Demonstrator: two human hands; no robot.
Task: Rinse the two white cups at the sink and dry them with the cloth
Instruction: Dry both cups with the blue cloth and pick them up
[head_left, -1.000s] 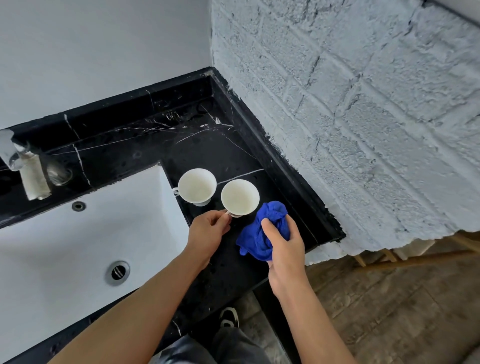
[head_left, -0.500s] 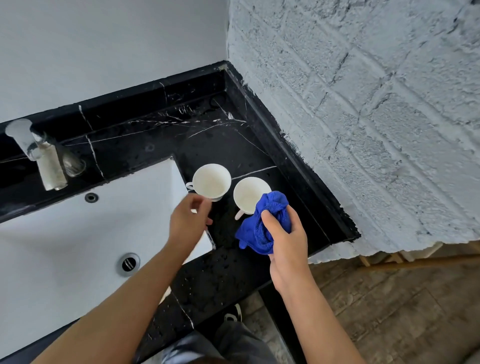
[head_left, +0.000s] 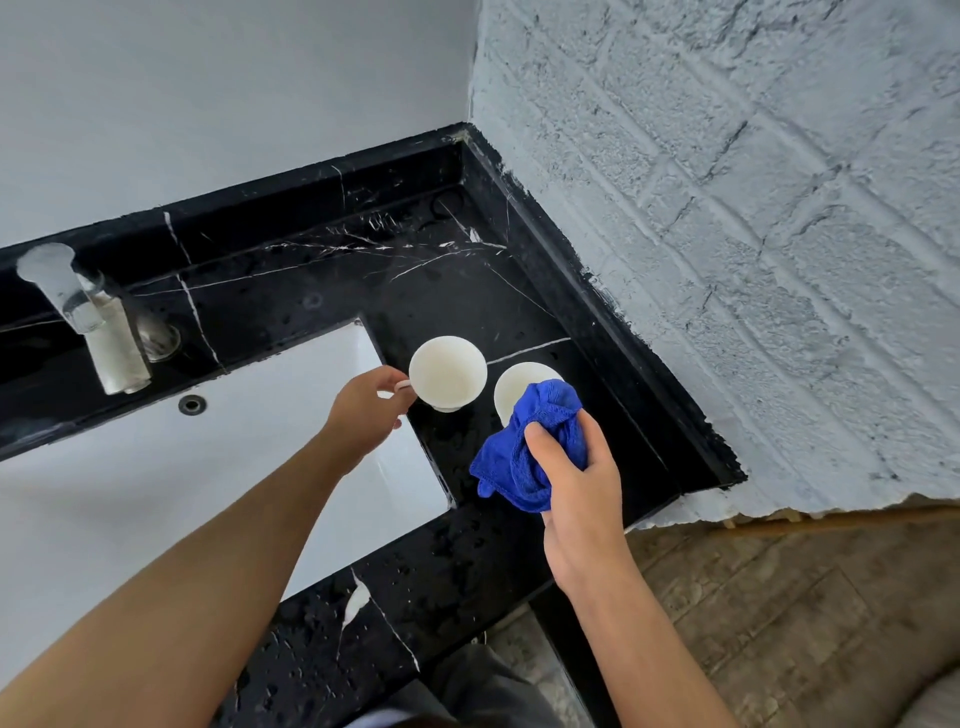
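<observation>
The left hand (head_left: 363, 415) reaches out over the corner of the white sink basin (head_left: 156, 493). Its grip is closed in a pinch on the little handle of the left round white cup (head_left: 448, 371), w/ thumb & fingers curled round it. That cup sits at the sink's right edge, mouth up; can't tell if it rests on the black marble tabletop (head_left: 363, 291) or is lifted a bit.

The right hand (head_left: 576, 483) is nearer the body, arm coming up from the bottom. Its grip is tight round a bunched blue fluffy cloth (head_left: 524, 457), thumb on top, fingers wrapped under. The cloth hangs down on the left side of the hand.

The second round white cup (head_left: 519, 387) stands just beside the first one, on the right, mouth up on the tabletop. The cloth covers its near part, so only the far half shows.

The tabletop has white cracks & lots of water drops. A shiny metal tap (head_left: 88, 317) stands at the back left, behind the sink. A small round hole (head_left: 192, 404) is in the sink wall near it. A rough pale blue brick wall (head_left: 727, 234) is on the right, a smooth grey wall (head_left: 208, 104) at the back. Brown wood floor (head_left: 779, 613) shows lower right.
</observation>
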